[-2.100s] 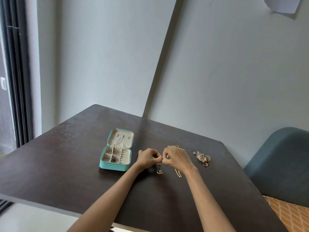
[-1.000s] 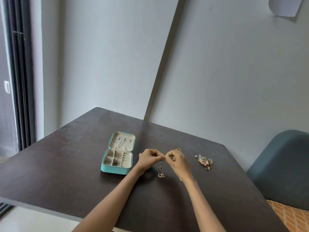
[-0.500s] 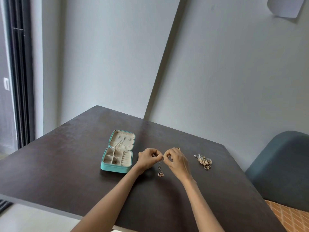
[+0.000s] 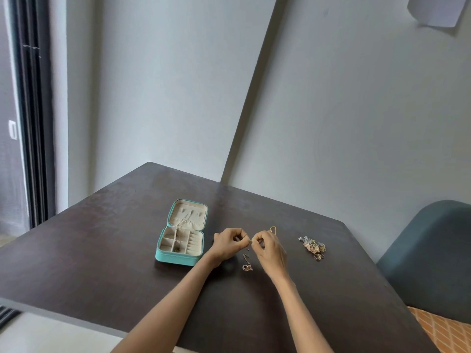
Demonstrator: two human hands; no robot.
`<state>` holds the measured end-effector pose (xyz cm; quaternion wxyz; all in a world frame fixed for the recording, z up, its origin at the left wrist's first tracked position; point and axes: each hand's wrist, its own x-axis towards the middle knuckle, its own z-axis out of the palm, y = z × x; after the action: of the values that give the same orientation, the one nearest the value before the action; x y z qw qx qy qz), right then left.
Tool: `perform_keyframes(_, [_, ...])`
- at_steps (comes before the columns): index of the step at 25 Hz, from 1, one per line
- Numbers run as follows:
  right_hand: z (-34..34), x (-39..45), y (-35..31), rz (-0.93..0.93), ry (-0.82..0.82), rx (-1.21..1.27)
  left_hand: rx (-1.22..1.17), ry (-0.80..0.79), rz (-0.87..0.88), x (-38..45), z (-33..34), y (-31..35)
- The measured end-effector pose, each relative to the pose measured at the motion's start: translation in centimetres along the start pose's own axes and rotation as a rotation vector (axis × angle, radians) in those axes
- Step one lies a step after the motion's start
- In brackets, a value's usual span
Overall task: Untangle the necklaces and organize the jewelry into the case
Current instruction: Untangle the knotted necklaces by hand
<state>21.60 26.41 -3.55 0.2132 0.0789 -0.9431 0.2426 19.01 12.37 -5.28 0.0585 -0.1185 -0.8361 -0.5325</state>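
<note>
A teal jewelry case [image 4: 168, 258] lies open on the dark table [image 4: 102, 250], its cream lid side holding a thin chain and its tray divided into compartments. Just right of it, my left hand [image 4: 228, 244] and my right hand [image 4: 270, 248] meet fingertip to fingertip, both pinching a fine necklace chain [image 4: 250, 241] between them. Below the hands the chain's pendant end [image 4: 246, 263] rests on the table. A gold loop [image 4: 273, 229] shows behind my right hand.
A heap of mixed jewelry [image 4: 313, 247] lies on the table to the right of my hands. A teal-grey chair [image 4: 428, 263] stands past the table's right edge. Grey walls close the back, and a dark door frame [image 4: 33, 123] stands at left.
My hands have stayed together at the chain, working it with small finger movements. The pendant end now lies longer on the table below them. The view shifted slightly.
</note>
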Motion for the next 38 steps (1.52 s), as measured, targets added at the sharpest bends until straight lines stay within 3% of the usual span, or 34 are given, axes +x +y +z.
perform_keyframes(6, [-0.2, 0.0, -0.1, -0.188, 0.016, -0.116, -0.037, 0.067, -0.030, 0.1, 0.1, -0.1])
perform_keyframes(11, [-0.7, -0.1, 0.4, -0.012, 0.001, 0.058, -0.139, 0.097, -0.053, 0.4, 0.2, -0.7])
perform_keyframes(16, [-0.8, 0.0, 0.0, -0.014, 0.042, 0.223, -0.108, 0.086, -0.045, 0.4, 0.3, -0.6])
perform_keyframes(29, [-1.5, 0.2, -1.1, -0.098, -0.047, 0.083, -0.083, 0.044, -0.046, 0.3, 0.1, -0.4])
perform_keyframes(38, [-0.9, -0.1, -1.6, -0.030, 0.013, 0.104, -0.115, 0.026, -0.052, 0.3, 0.1, -0.4])
